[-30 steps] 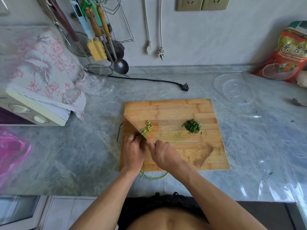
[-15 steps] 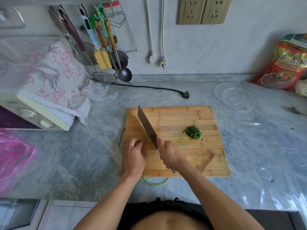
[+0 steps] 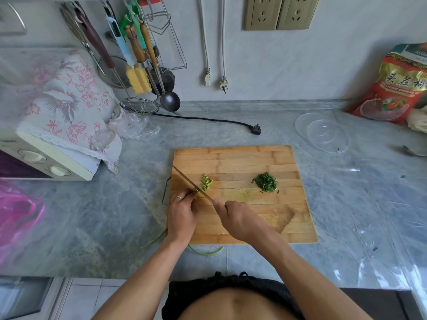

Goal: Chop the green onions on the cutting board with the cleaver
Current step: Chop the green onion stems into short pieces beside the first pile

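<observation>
Bamboo cutting board (image 3: 242, 158): near its left edge the left hand (image 3: 181, 215) pins the green onions (image 3: 196, 191) so they can't roll, while the right hand (image 3: 240, 221), grip clenched around the cleaver (image 3: 190, 182), slices beside the fingertips.

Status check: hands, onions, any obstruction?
Right hand grips cleaver, blade down on board. Left hand pins onions at blade. Nothing in the way.
</observation>
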